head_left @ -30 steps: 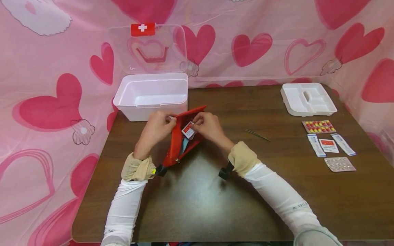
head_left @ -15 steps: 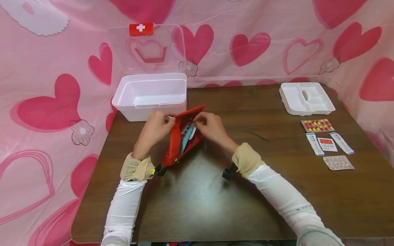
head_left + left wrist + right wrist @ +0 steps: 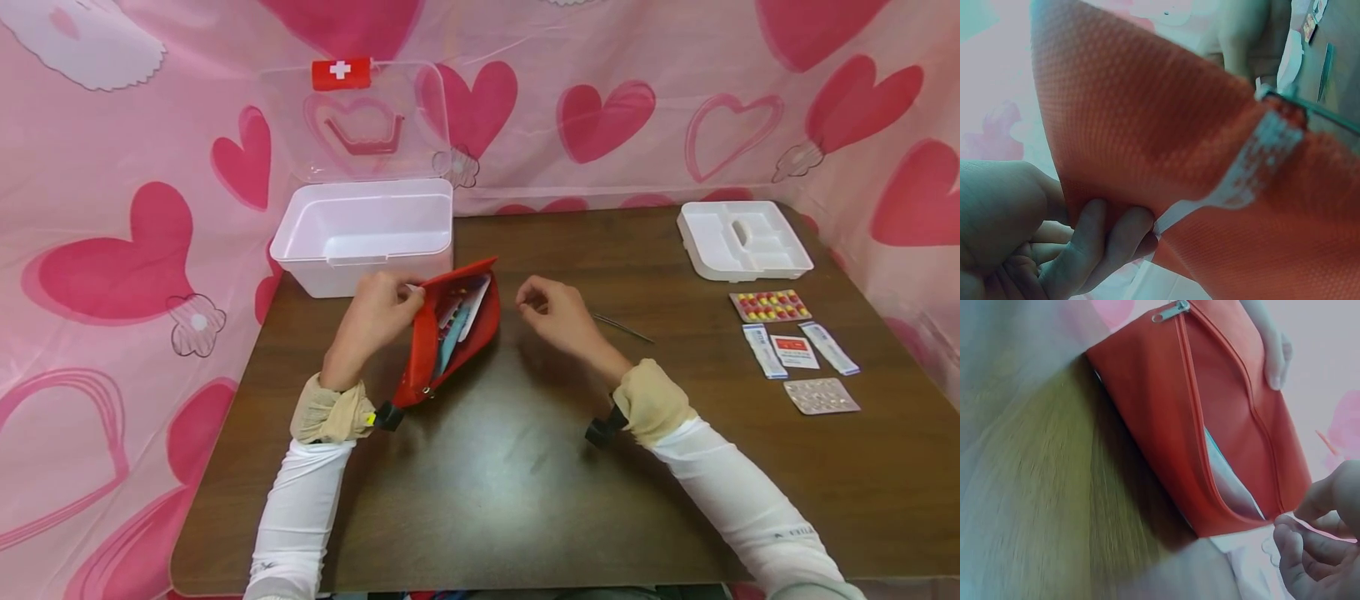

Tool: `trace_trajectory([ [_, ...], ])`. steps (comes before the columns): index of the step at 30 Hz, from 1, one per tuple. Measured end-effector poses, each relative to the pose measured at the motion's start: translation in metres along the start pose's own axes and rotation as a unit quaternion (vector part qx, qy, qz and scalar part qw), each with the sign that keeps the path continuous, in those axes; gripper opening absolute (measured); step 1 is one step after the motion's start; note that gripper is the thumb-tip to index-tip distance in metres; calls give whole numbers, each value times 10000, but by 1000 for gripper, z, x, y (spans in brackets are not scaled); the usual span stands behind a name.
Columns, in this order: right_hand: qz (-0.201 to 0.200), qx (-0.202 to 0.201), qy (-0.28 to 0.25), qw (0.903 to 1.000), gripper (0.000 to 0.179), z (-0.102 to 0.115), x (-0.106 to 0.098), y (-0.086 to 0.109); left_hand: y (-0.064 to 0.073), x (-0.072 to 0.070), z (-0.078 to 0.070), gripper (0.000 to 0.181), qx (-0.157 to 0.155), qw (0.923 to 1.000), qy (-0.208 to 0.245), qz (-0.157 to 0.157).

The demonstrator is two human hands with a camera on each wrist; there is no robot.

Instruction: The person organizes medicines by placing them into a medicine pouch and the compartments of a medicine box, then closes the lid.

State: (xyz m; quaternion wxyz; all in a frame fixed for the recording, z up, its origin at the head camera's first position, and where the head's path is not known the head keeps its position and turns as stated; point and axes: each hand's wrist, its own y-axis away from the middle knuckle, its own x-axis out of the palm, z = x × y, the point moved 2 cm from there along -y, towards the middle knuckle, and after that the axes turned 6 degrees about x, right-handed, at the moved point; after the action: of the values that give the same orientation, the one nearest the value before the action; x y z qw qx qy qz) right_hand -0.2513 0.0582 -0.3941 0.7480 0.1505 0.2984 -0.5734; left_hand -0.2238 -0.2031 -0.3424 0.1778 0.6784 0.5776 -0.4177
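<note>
Over brown table (image 3: 495, 500), left hand (image 3: 380, 310) is pinching red pouch (image 3: 426, 343); right hand (image 3: 564, 315), loosely curled, seemingly empty, is withdrawing, leaving white packet (image 3: 475, 309) inside.

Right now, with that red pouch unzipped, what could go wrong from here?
Two things, perhaps. Only the left hand grips the open red zippered pouch, pinching it by its edge, so if that grip slips, the flat pale-blue packet inside might spill. Also, a thin silver metal tool lies loose on the brown wood-grain table close to the right hand, which could knock it in a careless sweep.
</note>
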Motion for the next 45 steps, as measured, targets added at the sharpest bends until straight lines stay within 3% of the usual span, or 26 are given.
trace_trajectory([
  [13, 20, 294, 385, 9988, 9, -42, -34, 15, 0, -1, 2, 29, 18, 10000, -42, -74],
  [28, 87, 622, 1338, 9890, 30, -95, -78, 31, 0, 0, 3, 27, 24, 9999, -62, -104],
  [38, 263, 576, 1657, 9841, 30, -113, -84, 32, 0, -2, 1, 29, -6, 9999, -48, -94],
  [45, 219, 667, 1745, 9822, 21, -121, -81, 34, 0, -2, 0, 29, -76, 10000, 19, -35],
])
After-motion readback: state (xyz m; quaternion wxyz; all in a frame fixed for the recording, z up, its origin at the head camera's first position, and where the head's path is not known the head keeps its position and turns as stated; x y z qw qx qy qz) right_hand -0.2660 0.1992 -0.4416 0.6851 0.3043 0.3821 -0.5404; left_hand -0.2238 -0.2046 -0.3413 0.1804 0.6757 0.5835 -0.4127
